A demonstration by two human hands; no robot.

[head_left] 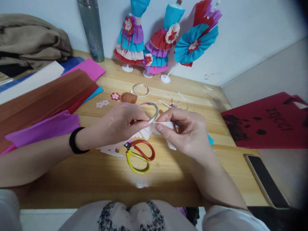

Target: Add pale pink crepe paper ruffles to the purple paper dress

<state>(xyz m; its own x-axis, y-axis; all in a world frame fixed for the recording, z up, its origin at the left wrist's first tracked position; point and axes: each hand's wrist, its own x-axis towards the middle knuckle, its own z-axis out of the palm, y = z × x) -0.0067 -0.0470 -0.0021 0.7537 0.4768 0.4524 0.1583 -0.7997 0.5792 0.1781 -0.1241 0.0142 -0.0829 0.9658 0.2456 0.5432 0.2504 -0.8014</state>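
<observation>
My left hand (120, 120) pinches a thin ring that looks like a nearly used-up tape roll (156, 112), together with one end of a white crepe paper strip (145, 132). The strip hangs in small pleats below the fingertips. Between thumb and forefinger, my right hand (184, 130) grips the other part of that strip, close to the left fingertips. Just below the hands lie scissors (141, 157) with one red and one yellow handle, their blades mostly hidden under white paper scraps (112, 150). A second thin ring (141, 90) rests beyond the hands.
Folded coloured paper sheets (48, 96) cover the left side. Paper flowers (115, 96) and a brown bundle (129, 97) lie mid-table. Paper-dressed figures (131, 41) and a bottle (92, 32) stand along the wall. A phone (266, 179) and red bag (267, 122) are at right.
</observation>
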